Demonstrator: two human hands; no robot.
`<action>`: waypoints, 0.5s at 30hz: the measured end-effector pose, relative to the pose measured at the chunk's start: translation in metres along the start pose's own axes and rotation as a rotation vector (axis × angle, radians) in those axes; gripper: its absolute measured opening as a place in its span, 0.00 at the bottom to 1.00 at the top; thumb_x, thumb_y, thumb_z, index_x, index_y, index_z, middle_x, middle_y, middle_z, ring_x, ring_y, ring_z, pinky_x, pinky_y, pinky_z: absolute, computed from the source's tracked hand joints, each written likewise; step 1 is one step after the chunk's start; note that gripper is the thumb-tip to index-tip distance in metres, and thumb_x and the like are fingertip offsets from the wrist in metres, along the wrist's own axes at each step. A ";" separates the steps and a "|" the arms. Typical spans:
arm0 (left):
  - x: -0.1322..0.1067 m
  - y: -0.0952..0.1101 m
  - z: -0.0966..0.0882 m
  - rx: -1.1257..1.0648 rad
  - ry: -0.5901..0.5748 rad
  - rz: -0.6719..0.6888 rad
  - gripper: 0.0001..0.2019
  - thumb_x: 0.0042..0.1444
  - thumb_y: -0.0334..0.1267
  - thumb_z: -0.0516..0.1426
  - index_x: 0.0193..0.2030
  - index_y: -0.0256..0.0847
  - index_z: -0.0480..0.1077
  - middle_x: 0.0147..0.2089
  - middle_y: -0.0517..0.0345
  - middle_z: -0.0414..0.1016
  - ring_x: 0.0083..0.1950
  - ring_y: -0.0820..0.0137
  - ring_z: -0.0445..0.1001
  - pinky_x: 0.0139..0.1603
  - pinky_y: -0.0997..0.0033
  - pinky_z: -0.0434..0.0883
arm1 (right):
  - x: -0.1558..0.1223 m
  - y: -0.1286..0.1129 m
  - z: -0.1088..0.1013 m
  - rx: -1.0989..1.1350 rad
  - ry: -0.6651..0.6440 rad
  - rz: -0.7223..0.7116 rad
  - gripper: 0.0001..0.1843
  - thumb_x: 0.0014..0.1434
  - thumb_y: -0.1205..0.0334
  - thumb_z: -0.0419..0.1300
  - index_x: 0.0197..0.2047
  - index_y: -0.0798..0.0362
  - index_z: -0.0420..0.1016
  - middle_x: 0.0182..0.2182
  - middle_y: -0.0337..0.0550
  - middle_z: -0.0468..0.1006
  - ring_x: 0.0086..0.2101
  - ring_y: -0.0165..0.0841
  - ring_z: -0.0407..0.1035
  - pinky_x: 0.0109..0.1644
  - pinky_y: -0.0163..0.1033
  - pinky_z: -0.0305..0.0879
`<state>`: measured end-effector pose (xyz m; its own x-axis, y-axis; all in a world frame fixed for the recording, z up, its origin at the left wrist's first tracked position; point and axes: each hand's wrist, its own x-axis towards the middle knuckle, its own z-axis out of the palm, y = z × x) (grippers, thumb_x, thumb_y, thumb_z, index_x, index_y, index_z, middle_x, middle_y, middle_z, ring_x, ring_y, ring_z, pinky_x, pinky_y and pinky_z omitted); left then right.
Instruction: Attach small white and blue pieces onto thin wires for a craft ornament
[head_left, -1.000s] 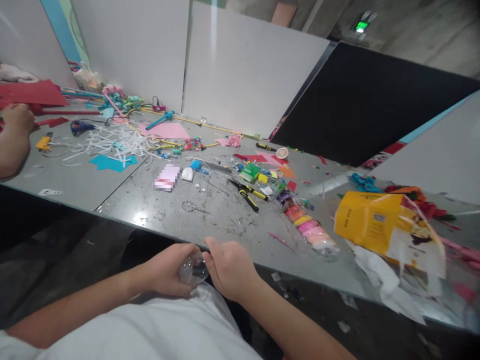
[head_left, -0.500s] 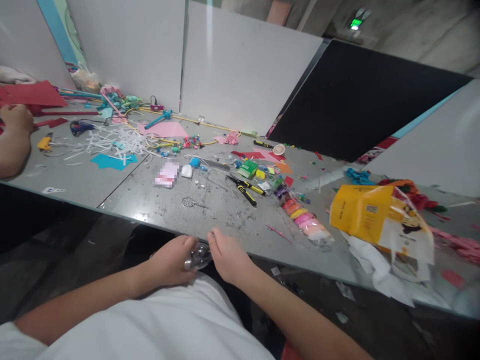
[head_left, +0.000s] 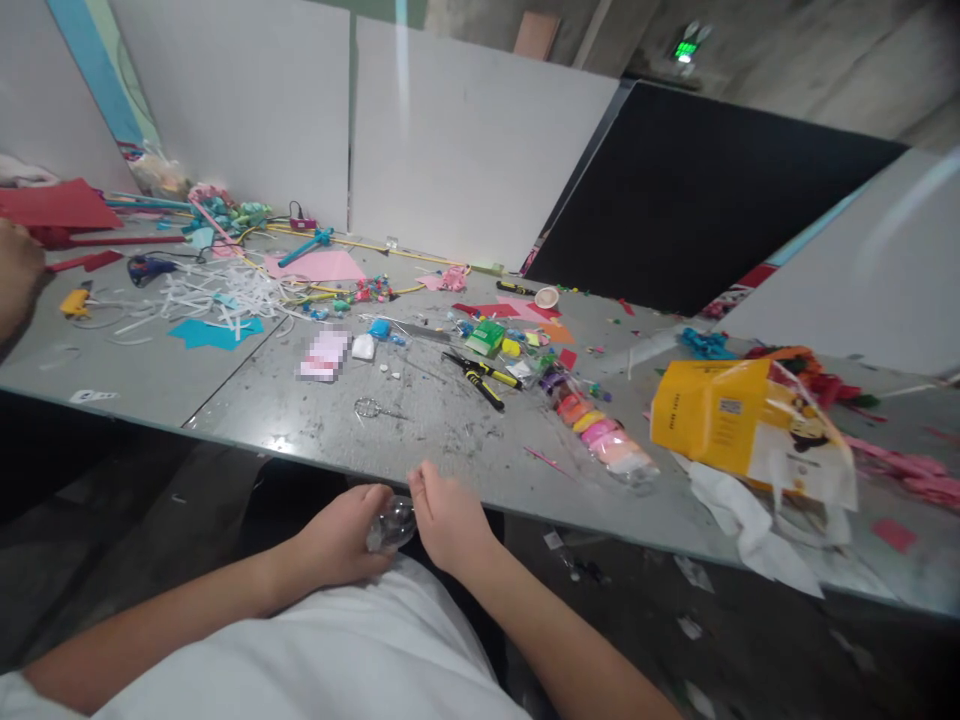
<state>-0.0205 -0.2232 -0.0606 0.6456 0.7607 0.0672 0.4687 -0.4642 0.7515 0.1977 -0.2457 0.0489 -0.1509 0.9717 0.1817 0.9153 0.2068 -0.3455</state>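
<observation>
Both my hands are low in front of my white shirt, just below the near edge of the grey table [head_left: 420,440]. My left hand [head_left: 341,535] is curled around a small clear plastic ball [head_left: 391,524]. My right hand [head_left: 442,520] has its fingers closed on the ball's right side, thumb pointing up. On the table above them lie a small metal key ring [head_left: 369,407], black-and-yellow pliers [head_left: 480,377] and a clear tube of coloured clay discs [head_left: 596,430].
A yellow box in torn plastic wrap [head_left: 739,425] and crumpled white paper [head_left: 739,515] lie at the right. White paper strips [head_left: 217,290], blue paper and pink paper litter the left and back. Another person's hand [head_left: 15,275] rests at the far left edge. White partition boards stand behind.
My view has shifted a little, so the table contents sit slightly left and higher. My hands stay together on the clear ball, with small finger movements. The other person's hand has slid toward the left edge.
</observation>
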 end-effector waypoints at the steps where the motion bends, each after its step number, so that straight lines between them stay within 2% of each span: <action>1: -0.001 0.001 0.002 0.016 0.015 -0.004 0.23 0.58 0.40 0.75 0.59 0.47 0.79 0.58 0.43 0.92 0.60 0.41 0.94 0.61 0.47 0.91 | -0.002 0.000 0.002 0.016 0.010 0.014 0.18 0.67 0.53 0.40 0.39 0.51 0.67 0.15 0.40 0.73 0.15 0.35 0.67 0.20 0.35 0.44; 3: -0.001 0.001 0.003 0.030 0.036 0.002 0.24 0.59 0.40 0.76 0.61 0.47 0.80 0.58 0.43 0.93 0.60 0.41 0.95 0.63 0.45 0.92 | -0.007 -0.001 0.003 0.059 0.028 0.017 0.15 0.66 0.51 0.43 0.46 0.49 0.64 0.19 0.39 0.75 0.19 0.35 0.71 0.21 0.34 0.51; 5: 0.002 0.000 0.004 0.014 0.045 0.042 0.26 0.62 0.42 0.76 0.65 0.46 0.80 0.60 0.43 0.93 0.60 0.41 0.95 0.64 0.44 0.93 | -0.014 -0.003 0.002 0.152 0.090 -0.001 0.20 0.63 0.48 0.50 0.54 0.46 0.58 0.25 0.38 0.77 0.23 0.36 0.74 0.24 0.35 0.61; 7: 0.005 0.000 0.008 -0.017 0.050 0.128 0.31 0.66 0.45 0.77 0.73 0.45 0.80 0.65 0.40 0.93 0.65 0.41 0.95 0.69 0.41 0.93 | -0.020 -0.004 -0.002 0.276 0.223 -0.012 0.25 0.58 0.46 0.55 0.55 0.44 0.57 0.27 0.37 0.75 0.23 0.34 0.72 0.25 0.36 0.65; 9: 0.008 0.003 0.013 -0.055 0.042 0.248 0.41 0.69 0.51 0.79 0.82 0.44 0.75 0.75 0.34 0.90 0.73 0.38 0.93 0.77 0.37 0.91 | -0.024 -0.001 -0.013 0.353 0.377 0.002 0.21 0.57 0.48 0.56 0.52 0.44 0.60 0.23 0.33 0.70 0.19 0.30 0.66 0.23 0.35 0.64; 11: 0.013 0.009 0.013 -0.092 0.041 0.354 0.51 0.69 0.59 0.81 0.90 0.44 0.69 0.82 0.30 0.85 0.80 0.36 0.89 0.82 0.36 0.89 | -0.024 0.009 -0.036 0.362 0.467 0.030 0.22 0.55 0.50 0.58 0.52 0.46 0.61 0.20 0.31 0.64 0.16 0.28 0.61 0.21 0.33 0.61; 12: 0.016 0.012 0.009 -0.107 0.056 0.387 0.53 0.69 0.61 0.81 0.91 0.45 0.68 0.83 0.30 0.84 0.80 0.37 0.89 0.82 0.37 0.88 | -0.023 0.018 -0.050 0.366 0.500 0.061 0.24 0.54 0.50 0.59 0.52 0.47 0.61 0.18 0.29 0.62 0.16 0.28 0.59 0.21 0.33 0.60; 13: 0.021 0.015 0.000 -0.112 0.071 0.392 0.50 0.70 0.62 0.80 0.90 0.46 0.69 0.82 0.32 0.85 0.79 0.39 0.89 0.82 0.37 0.88 | -0.023 0.028 -0.067 0.338 0.534 0.098 0.26 0.52 0.48 0.60 0.52 0.48 0.62 0.18 0.29 0.60 0.16 0.27 0.58 0.21 0.33 0.60; 15: 0.038 0.019 -0.028 -0.102 0.138 0.334 0.35 0.77 0.59 0.75 0.82 0.47 0.78 0.75 0.36 0.90 0.71 0.45 0.92 0.75 0.42 0.91 | -0.023 0.054 -0.103 0.235 0.620 0.202 0.28 0.50 0.45 0.60 0.50 0.50 0.64 0.18 0.30 0.61 0.18 0.28 0.59 0.23 0.34 0.60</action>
<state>-0.0039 -0.1909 -0.0251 0.6621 0.6323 0.4023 0.1788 -0.6546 0.7345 0.2889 -0.2689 0.1205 0.3191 0.7632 0.5619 0.7876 0.1163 -0.6051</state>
